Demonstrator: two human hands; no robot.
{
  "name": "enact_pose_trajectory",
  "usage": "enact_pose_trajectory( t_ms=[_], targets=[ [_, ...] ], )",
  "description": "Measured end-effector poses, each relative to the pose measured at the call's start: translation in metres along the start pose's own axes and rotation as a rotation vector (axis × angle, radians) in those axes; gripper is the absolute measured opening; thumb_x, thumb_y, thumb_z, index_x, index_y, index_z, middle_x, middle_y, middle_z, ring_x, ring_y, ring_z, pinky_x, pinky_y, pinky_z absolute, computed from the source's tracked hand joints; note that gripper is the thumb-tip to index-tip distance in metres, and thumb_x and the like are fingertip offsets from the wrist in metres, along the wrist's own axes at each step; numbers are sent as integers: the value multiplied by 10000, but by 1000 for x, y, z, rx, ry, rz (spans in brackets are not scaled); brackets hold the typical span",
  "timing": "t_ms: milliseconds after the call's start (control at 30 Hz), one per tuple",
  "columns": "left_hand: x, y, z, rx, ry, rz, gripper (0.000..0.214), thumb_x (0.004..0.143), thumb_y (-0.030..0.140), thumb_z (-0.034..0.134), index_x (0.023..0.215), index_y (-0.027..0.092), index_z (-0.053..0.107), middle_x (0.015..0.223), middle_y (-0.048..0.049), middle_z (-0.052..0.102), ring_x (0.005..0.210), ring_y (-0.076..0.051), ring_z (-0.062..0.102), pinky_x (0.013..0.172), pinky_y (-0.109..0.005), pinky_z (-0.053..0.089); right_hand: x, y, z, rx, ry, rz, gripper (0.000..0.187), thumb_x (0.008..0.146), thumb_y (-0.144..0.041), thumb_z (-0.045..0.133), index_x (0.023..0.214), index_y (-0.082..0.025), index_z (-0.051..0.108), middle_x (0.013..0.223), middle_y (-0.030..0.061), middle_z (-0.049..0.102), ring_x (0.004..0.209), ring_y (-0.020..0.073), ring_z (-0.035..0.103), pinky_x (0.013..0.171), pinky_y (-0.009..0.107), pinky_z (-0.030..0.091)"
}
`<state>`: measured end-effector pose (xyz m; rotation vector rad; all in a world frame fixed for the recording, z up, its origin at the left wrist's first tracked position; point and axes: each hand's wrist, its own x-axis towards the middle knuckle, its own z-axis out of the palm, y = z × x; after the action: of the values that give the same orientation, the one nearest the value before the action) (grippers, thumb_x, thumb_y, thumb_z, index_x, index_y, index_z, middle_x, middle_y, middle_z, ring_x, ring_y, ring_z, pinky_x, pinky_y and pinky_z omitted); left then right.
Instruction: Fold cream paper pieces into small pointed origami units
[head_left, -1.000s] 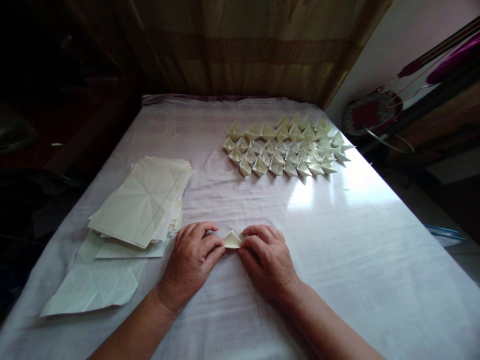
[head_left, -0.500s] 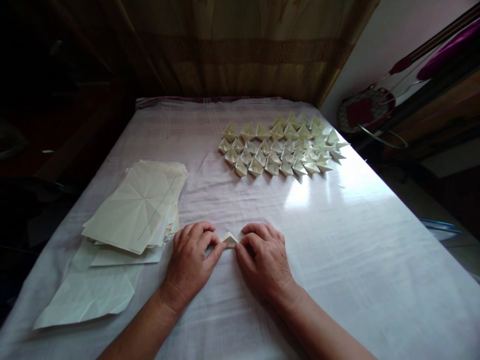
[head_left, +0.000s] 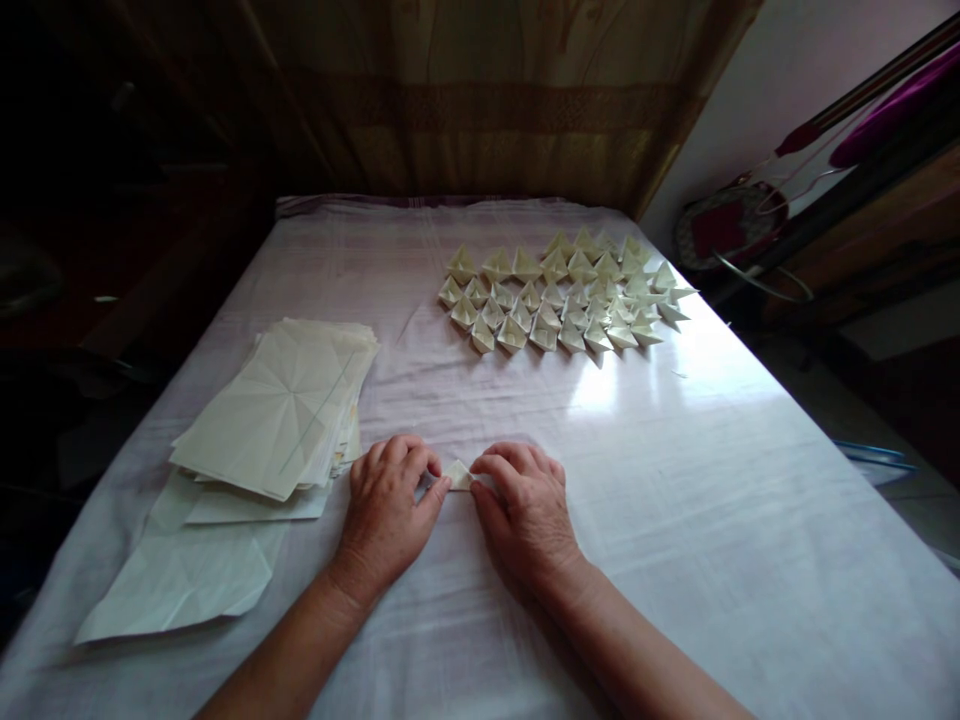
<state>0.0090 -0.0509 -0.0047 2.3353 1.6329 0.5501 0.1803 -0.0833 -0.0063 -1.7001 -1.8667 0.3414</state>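
Observation:
A small folded piece of cream paper (head_left: 459,476), its peak pointing away from me, lies low over the cloth between my hands. My left hand (head_left: 394,500) pinches its left corner between thumb and fingers. On the opposite corner, my right hand (head_left: 525,505) has its thumb and forefinger closed in the same way. Fingers cover both ends of the paper. Farther back on the right stand several folded paper boats (head_left: 551,300), packed in rows. To the left of my left hand lies a stack of creased paper sheets (head_left: 277,400).
A pale cloth (head_left: 675,560) covers the table. One loose, crumpled sheet (head_left: 187,580) sticks out below the stack toward me. Behind the table hangs a brown curtain (head_left: 480,110). A round bag-like object (head_left: 727,225) sits off the table's right edge.
The folded paper looks flatter between my fingers, with less of its inside showing. My hands have shifted only slightly; the boats and stack stay in place while the view moves a little.

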Motion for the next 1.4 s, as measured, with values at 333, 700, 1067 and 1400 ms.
enact_pose_trajectory(
  t_ms=[333,700,1067,1400],
  targets=[
    [2,2,0,-31,-28,-46,61,835,235,661,802,242,609,994,-18,639,983,-233,570,858,-394,396,6,-9,1,-19,-27,1,49,833,-262,713,794,-248,686,938,7,645,934,197,541,828,364,308],
    [7,-4,-5,-97,-97,-79,127,808,124,584,851,243,588,971,-2,657,975,-220,583,880,-384,403,11,-13,4,-52,-3,31,89,794,-252,738,735,-248,672,887,1,631,900,191,528,792,351,293],
    [5,-4,-1,-51,-47,-70,83,825,185,598,842,244,543,941,0,645,948,-222,578,847,-367,402,19,-13,12,-66,28,82,148,784,-254,718,674,-223,623,816,9,615,843,200,505,798,365,279],
    [6,-5,-3,-104,-69,-68,125,798,135,565,851,247,551,955,-2,651,950,-222,578,849,-374,396,25,-14,13,-118,23,123,184,822,-263,692,661,-208,622,796,9,613,809,185,507,788,354,270]
  ],
)
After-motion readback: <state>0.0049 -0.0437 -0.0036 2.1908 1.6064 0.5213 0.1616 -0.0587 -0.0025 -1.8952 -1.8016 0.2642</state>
